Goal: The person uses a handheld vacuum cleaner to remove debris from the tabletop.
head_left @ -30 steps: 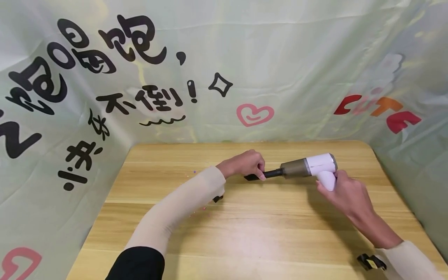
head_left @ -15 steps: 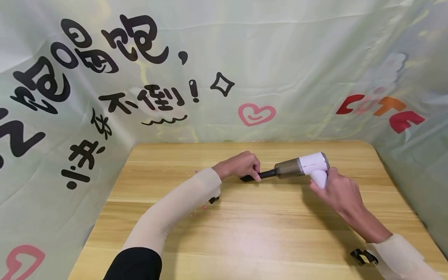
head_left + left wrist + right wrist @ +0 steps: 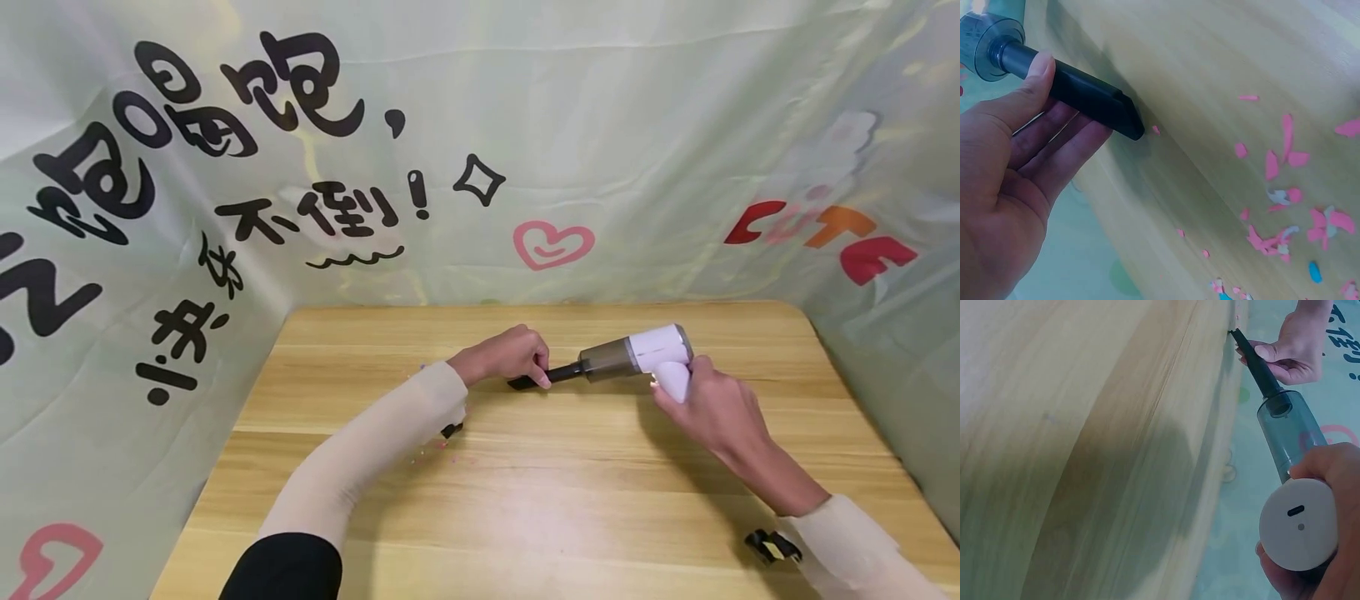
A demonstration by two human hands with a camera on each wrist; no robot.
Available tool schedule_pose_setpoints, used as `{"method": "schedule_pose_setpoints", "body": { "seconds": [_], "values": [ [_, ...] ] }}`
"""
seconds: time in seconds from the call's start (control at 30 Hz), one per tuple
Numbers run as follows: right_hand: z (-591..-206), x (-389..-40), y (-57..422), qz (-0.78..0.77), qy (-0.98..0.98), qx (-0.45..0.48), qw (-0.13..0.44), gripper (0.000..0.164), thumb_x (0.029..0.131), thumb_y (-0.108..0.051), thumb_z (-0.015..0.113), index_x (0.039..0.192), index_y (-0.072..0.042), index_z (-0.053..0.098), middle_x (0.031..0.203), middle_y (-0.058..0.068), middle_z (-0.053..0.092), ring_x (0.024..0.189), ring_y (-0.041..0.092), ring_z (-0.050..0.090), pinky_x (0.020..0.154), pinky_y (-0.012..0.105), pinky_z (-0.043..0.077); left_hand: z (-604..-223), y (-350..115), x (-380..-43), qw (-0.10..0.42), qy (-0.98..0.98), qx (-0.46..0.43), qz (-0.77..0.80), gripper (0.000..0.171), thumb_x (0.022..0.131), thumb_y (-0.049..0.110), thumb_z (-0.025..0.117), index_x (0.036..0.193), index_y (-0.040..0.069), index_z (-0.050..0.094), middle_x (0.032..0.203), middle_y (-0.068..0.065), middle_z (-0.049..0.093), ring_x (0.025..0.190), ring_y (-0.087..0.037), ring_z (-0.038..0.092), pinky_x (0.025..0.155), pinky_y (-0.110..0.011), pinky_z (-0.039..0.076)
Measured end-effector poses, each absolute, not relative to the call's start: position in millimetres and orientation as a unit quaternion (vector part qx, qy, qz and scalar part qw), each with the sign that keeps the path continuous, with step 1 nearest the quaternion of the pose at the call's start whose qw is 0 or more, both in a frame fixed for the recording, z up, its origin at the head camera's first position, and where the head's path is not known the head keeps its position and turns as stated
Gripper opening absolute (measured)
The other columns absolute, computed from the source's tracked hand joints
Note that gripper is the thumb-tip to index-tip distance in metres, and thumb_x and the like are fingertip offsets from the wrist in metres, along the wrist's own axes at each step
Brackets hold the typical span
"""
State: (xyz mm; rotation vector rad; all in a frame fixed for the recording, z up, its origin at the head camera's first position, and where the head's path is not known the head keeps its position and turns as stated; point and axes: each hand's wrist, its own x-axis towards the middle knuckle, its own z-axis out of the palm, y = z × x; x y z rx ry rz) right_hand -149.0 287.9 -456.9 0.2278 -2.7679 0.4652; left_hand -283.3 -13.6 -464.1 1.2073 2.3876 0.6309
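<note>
A small handheld vacuum cleaner (image 3: 657, 347) with a white body, a smoky see-through dust cup (image 3: 609, 360) and a long black nozzle (image 3: 567, 372) is held just above the table, pointing left. My right hand (image 3: 726, 414) grips its handle; in the right wrist view the white round end (image 3: 1299, 526) faces the camera. My left hand (image 3: 516, 353) pinches the nozzle between thumb and fingers, thumb on top in the left wrist view. Beyond the slanted nozzle tip (image 3: 1132, 122) lie many pink, white and blue scraps (image 3: 1266, 242), the closest a tiny pink bit (image 3: 1156, 130).
The wooden table (image 3: 562, 492) has printed cloth (image 3: 645, 150) hanging behind it and at both sides. Some scraps (image 3: 442, 445) show beside the left sleeve (image 3: 375, 442), which hides part of the tabletop. A black strap piece (image 3: 772, 547) sits by the right cuff.
Both hands and the vacuum cleaner have shifted a little to the left together. The grip of each hand looks the same. The head view has turned slightly left.
</note>
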Motion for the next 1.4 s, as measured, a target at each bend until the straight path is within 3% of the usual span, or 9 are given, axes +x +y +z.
{"method": "schedule_pose_setpoints", "body": {
  "seconds": [0.23, 1.0, 1.4],
  "values": [
    [-459, -150, 283, 0.167, -0.968, 0.083, 0.169, 0.050, 0.077, -0.035, 0.071, 0.086, 0.008, 0.046, 0.059, 0.015, 0.051, 0.041, 0.020, 0.043, 0.031, 0.026, 0.030, -465, -19, -283, 0.201, 0.853, 0.426, 0.224, 0.016, 0.080, 0.032, 0.075, 0.070, 0.022, 0.068, 0.072, 0.001, 0.068, 0.054, -0.009, 0.045, 0.059, -0.020, 0.042],
    [-460, -161, 255, 0.168, -0.966, 0.070, 0.186, 0.050, 0.079, -0.038, 0.068, 0.082, 0.006, 0.045, 0.057, 0.012, 0.047, 0.041, 0.020, 0.042, 0.033, 0.032, 0.032, -460, -40, -297, 0.184, 0.865, 0.414, 0.216, 0.011, 0.081, 0.027, 0.075, 0.076, 0.019, 0.070, 0.075, 0.011, 0.065, 0.061, -0.008, 0.053, 0.062, -0.020, 0.045],
    [-463, -169, 245, 0.166, -0.965, 0.079, 0.189, 0.050, 0.080, -0.039, 0.067, 0.081, 0.006, 0.045, 0.056, 0.012, 0.047, 0.040, 0.020, 0.042, 0.032, 0.030, 0.032, -459, -51, -302, 0.188, 0.871, 0.397, 0.221, 0.012, 0.081, 0.025, 0.075, 0.074, 0.017, 0.069, 0.073, 0.008, 0.065, 0.059, -0.010, 0.048, 0.062, -0.021, 0.043]
  ]
}}
